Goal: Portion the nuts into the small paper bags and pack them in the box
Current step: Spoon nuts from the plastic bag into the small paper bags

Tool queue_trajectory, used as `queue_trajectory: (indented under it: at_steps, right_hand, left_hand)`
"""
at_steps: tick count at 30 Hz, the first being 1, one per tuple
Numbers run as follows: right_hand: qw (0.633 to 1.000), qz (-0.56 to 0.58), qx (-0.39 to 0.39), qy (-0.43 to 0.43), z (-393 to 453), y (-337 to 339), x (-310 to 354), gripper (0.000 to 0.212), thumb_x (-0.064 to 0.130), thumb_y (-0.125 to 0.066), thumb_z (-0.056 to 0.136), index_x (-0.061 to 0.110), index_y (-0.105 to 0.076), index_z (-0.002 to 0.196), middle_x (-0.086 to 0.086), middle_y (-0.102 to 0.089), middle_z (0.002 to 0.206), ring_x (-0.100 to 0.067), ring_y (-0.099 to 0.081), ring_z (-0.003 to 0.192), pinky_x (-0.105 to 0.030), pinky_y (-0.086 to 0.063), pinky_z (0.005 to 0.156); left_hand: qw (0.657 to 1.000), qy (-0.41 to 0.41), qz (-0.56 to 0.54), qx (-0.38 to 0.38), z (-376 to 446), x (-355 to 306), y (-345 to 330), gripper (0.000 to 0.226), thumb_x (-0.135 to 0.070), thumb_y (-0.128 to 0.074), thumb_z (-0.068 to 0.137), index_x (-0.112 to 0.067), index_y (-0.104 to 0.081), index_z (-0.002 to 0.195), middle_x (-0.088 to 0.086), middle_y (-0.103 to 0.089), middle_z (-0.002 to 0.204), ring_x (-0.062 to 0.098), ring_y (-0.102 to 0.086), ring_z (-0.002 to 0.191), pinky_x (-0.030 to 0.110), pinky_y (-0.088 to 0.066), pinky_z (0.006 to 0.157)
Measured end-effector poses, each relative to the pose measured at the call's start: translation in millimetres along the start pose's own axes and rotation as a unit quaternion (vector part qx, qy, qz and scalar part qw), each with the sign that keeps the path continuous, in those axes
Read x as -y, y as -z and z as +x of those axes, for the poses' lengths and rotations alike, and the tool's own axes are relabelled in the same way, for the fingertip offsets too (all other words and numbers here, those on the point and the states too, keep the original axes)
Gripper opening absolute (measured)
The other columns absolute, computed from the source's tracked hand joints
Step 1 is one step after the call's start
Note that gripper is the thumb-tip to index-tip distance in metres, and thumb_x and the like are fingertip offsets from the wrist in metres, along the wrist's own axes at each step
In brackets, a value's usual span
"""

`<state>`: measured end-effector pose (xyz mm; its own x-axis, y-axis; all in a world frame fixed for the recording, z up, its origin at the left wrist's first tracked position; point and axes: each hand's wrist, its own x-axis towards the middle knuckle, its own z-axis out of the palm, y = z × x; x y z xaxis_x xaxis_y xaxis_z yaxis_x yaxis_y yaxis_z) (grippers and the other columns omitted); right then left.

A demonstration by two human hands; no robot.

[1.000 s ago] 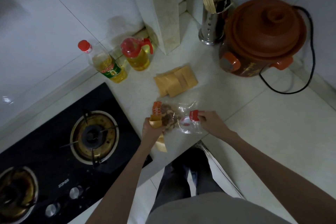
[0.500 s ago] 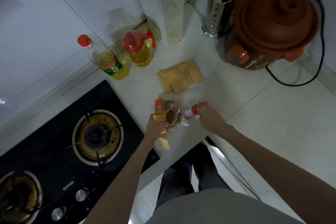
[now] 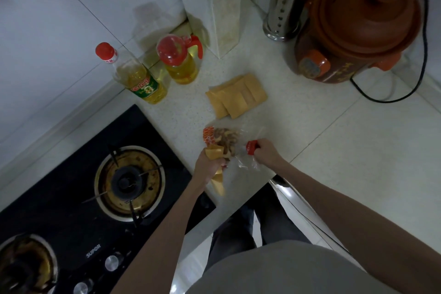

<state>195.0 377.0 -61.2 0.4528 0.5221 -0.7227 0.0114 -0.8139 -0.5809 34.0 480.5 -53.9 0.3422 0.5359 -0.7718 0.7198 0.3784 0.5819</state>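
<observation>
A clear plastic bag of brown nuts (image 3: 223,138) with red and orange print lies on the white counter near its front edge. My left hand (image 3: 207,166) grips a small yellow-brown paper bag (image 3: 214,151) right against the nut bag, and more yellow-brown paper hangs below the fist. My right hand (image 3: 263,151) pinches the red-printed end of the plastic bag (image 3: 251,147). A stack of flat paper bags (image 3: 236,95) lies just beyond. No box is in view.
A black gas hob (image 3: 95,193) fills the left. Two oil bottles (image 3: 140,79) (image 3: 180,59) stand by the wall. A brown electric clay pot (image 3: 360,24) with its cord and a steel chopstick holder (image 3: 286,2) stand at the back right.
The nut bag has been drawn together and tilted up between my hands. My right hand has shifted a little toward the left hand. The view has tilted slightly.
</observation>
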Motion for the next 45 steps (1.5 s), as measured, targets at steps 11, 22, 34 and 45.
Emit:
queue_trajectory:
  at_steps: [11, 22, 34, 45]
  right_hand:
    - [0.998, 0.065, -0.002, 0.012, 0, -4, 15, 0.03, -0.014, -0.039, 0.074, 0.004, -0.062, 0.067, -0.013, -0.053, 0.056, -0.013, -0.045, 0.041, -0.017, -0.033, 0.033]
    - [0.985, 0.161, -0.038, -0.045, 4, 1, 3, 0.04, -0.016, -0.033, 0.078, 0.014, -0.057, 0.066, -0.006, -0.055, 0.056, -0.016, -0.05, 0.044, -0.016, -0.039, 0.032]
    - [0.962, 0.261, -0.069, -0.047, -4, 25, -18, 0.023, -0.003, -0.043, 0.094, 0.003, -0.062, 0.081, -0.005, -0.039, 0.052, -0.017, -0.036, 0.041, -0.022, -0.035, 0.041]
    - [0.944, 0.303, -0.119, -0.054, -18, 47, -44, 0.027, 0.0, -0.039, 0.098, -0.003, -0.065, 0.103, -0.003, -0.037, 0.052, -0.014, -0.035, 0.041, -0.021, -0.033, 0.04]
  left_hand:
    - [0.998, -0.021, -0.024, 0.046, 2, -4, 10, 0.039, -0.006, -0.079, 0.07, -0.02, -0.066, 0.104, 0.0, -0.071, 0.102, 0.018, -0.065, 0.095, 0.029, -0.052, 0.08]
    - [0.999, -0.003, -0.032, -0.001, 4, -7, 23, 0.023, -0.005, -0.069, 0.076, -0.027, -0.063, 0.082, -0.008, -0.066, 0.084, 0.013, -0.061, 0.079, 0.024, -0.045, 0.062]
    - [0.999, 0.01, -0.035, -0.025, 6, -8, 23, 0.019, -0.003, -0.067, 0.077, -0.02, -0.065, 0.085, 0.001, -0.068, 0.087, 0.02, -0.063, 0.081, 0.034, -0.052, 0.077]
    - [0.999, -0.011, -0.006, -0.041, 3, -12, 19, 0.017, -0.005, -0.067, 0.078, -0.018, -0.064, 0.088, -0.003, -0.065, 0.084, 0.013, -0.06, 0.074, 0.025, -0.044, 0.06]
